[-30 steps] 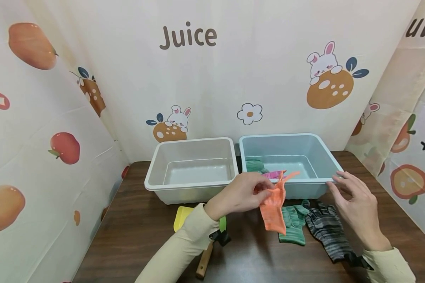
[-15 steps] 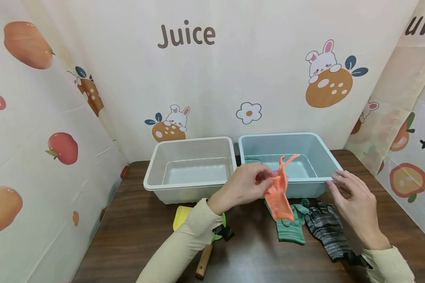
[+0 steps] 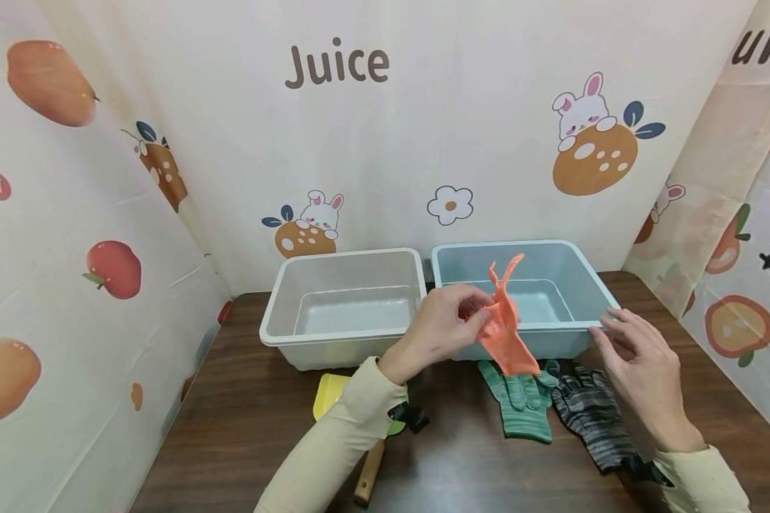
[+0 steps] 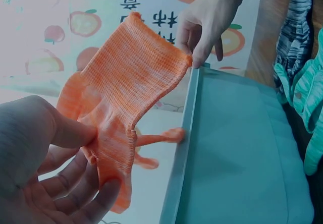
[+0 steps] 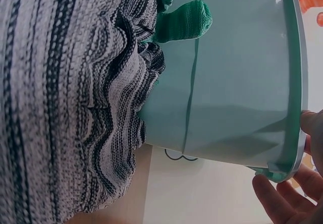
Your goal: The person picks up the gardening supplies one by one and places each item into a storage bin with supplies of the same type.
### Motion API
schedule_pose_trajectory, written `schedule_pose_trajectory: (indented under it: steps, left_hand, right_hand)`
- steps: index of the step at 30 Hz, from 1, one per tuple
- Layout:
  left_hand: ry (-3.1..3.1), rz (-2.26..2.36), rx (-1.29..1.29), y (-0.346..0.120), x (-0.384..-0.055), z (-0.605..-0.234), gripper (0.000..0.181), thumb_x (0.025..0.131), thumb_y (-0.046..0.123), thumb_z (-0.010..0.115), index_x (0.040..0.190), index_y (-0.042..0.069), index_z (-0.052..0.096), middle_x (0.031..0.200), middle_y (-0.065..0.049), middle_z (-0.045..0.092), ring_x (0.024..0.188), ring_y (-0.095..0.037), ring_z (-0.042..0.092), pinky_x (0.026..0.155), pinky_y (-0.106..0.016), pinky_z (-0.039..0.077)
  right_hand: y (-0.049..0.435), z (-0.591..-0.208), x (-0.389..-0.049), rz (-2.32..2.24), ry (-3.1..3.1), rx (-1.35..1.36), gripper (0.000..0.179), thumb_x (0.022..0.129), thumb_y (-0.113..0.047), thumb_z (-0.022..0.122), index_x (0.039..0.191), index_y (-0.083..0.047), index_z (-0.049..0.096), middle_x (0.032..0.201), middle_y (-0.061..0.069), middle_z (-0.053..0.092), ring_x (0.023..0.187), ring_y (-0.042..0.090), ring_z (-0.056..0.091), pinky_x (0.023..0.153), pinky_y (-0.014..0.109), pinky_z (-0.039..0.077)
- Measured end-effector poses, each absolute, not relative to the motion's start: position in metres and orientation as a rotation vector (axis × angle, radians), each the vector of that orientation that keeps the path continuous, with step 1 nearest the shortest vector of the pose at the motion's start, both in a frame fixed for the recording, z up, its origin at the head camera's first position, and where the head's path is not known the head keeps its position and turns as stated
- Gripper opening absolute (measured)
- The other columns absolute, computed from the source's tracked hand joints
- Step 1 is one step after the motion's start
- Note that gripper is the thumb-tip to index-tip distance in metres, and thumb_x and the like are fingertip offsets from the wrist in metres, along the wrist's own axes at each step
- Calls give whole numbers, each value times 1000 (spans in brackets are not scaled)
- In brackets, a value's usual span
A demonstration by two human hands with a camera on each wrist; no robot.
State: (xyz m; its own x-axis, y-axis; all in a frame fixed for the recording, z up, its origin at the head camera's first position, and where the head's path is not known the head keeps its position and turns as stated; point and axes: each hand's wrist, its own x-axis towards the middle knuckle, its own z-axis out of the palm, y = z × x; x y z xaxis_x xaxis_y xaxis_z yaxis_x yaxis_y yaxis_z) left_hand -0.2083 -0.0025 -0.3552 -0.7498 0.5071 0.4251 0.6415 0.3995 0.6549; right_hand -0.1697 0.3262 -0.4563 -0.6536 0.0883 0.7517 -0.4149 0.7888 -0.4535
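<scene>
My left hand (image 3: 436, 324) pinches an orange knit glove (image 3: 510, 342) between thumb and fingers, above the front rim of the light blue plastic bin (image 3: 552, 326). Its cuff points toward the front right in the head view, while its limp fingers stick up over the bin. In the left wrist view, the thumb presses the orange glove (image 4: 131, 67) from one side, with fingers behind it. My right hand (image 3: 648, 377) holds the bin's front right corner, thumb and fingers at the rim. Below lie a green glove (image 3: 526, 410) and a black-and-grey striped glove (image 3: 593, 420).
A light grey bin (image 3: 346, 333) stands left of the blue one, both against a printed curtain (image 3: 385, 157). A yellow tool part (image 3: 329, 392) and a wooden handle (image 3: 368, 474) lie partly under my left forearm on the dark wooden table (image 3: 231, 427).
My left hand has raised the orange glove up and toward the blue bin, uncovering more of the green glove below. My right hand stays at the bin's corner.
</scene>
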Motion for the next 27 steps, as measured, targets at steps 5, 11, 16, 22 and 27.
schedule_pose_trajectory:
  steps: [5, 11, 16, 22, 27]
  left_hand:
    - [-2487, -1329, -937, 0, -214, -357, 16, 102, 13, 70, 113, 6, 79, 101, -7, 76, 79, -8, 66, 67, -14, 51]
    - [-2480, -1373, -828, 2, -225, -363, 18, 101, 14, 71, 116, 6, 79, 101, -7, 77, 80, -9, 70, 69, -15, 53]
    - [-2499, -1394, -732, 5, -233, -371, 20, 102, 17, 71, 116, 7, 80, 99, -6, 77, 80, -10, 71, 69, -16, 53]
    - [-2533, -1403, -592, 10, -246, -379, 18, 101, 20, 73, 112, 9, 82, 98, -4, 79, 81, -10, 72, 71, -18, 55]
    - [-2552, -1390, -510, 14, -256, -384, 17, 99, 20, 74, 110, 10, 83, 97, -4, 81, 82, -10, 73, 71, -18, 55]
  right_hand:
    - [325, -457, -169, 787, -2160, 239, 47, 76, 11, 88, 122, 7, 76, 132, 28, 70, 119, -29, 44, 86, -5, 35]
    - [325, -458, -169, 788, -2159, 236, 47, 76, 11, 88, 121, 7, 76, 132, 27, 70, 122, -28, 44, 86, -5, 35]
    - [325, -458, -168, 783, -2162, 230, 46, 77, 9, 88, 121, 5, 76, 132, 26, 71, 128, -21, 46, 87, -6, 34]
    - [326, -458, -168, 771, -2160, 231, 45, 77, 9, 88, 121, 5, 77, 132, 25, 71, 136, -6, 52, 88, -6, 34]
    - [325, -457, -168, 785, -2153, 233, 46, 77, 10, 88, 121, 6, 76, 132, 26, 71, 131, -21, 44, 87, -6, 35]
